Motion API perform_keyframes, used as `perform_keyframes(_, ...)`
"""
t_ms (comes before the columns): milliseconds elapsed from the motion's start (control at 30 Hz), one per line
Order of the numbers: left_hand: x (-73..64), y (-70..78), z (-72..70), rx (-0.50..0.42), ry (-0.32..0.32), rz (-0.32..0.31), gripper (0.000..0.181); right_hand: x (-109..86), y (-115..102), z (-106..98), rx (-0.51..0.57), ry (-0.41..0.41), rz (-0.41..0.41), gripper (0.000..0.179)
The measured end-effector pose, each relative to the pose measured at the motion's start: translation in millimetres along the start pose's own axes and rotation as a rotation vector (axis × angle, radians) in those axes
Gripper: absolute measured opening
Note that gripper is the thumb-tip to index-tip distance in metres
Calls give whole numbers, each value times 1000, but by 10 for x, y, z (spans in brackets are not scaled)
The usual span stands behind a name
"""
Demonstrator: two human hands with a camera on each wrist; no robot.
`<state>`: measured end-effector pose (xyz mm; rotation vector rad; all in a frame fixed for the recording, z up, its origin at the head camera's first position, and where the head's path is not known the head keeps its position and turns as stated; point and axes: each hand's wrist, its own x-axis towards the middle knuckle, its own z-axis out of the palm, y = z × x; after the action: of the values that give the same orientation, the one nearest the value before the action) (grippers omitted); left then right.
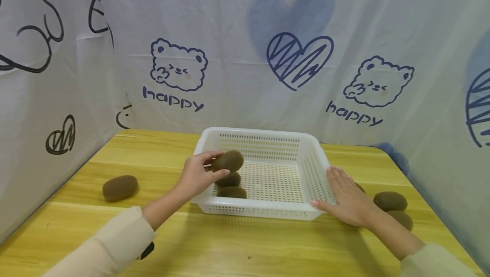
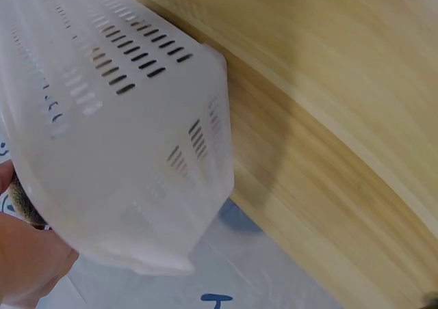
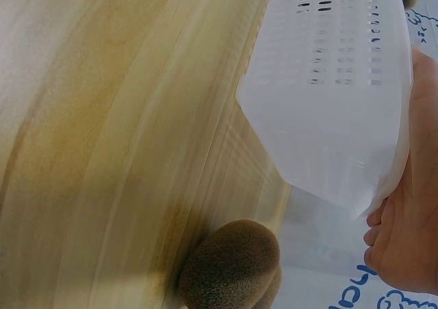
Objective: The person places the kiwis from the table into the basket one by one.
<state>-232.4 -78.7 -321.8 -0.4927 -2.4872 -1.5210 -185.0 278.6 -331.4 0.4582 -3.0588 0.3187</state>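
Note:
Over the left side of a white perforated basket (image 1: 264,207), my left hand (image 1: 196,175) grips a brown kiwi (image 1: 229,161) between thumb and fingers. Two more kiwis (image 1: 232,192) lie inside the basket below it, partly hidden by the held one and the front wall. In the left wrist view, the held kiwi (image 2: 26,205) shows only in part beyond the basket rim. My right hand (image 1: 350,200) rests on the basket's right rim, its fingers extended along the side and its thumb at the front corner.
A single kiwi (image 1: 120,188) lies on the wooden table (image 1: 214,247) left of the basket. Right of it, several kiwis (image 1: 390,201) lie near my right wrist, some partly covered. A white printed cloth (image 1: 237,85) hangs behind and along both sides.

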Motion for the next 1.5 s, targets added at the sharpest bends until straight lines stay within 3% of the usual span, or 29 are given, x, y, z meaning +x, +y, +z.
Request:
perform_keyframes(400, -4, 29, 313, 34, -40, 77, 41, -2, -8, -8, 2, 6, 0, 100)
perform_keyframes(533, 25, 57, 393, 53, -69, 76, 42, -7, -3, -8, 9, 4, 2, 100)
perform_keyframes(833, 149, 80, 511, 124, -323, 48, 43, -12, 17, -4, 12, -5, 8, 99)
perform_keyframes(1167, 318, 98, 560, 299, -600, 124, 40, -6, 7, 6, 11, -2, 4, 99)
perform_keyframes(1300, 373, 116, 613, 361, -665, 138, 40, -5, 11, 3, 9, -5, -1, 99)
perform_keyframes(1500, 425, 144, 734, 386, -736, 89, 39, -10, 15, 3, 10, 2, -4, 99)
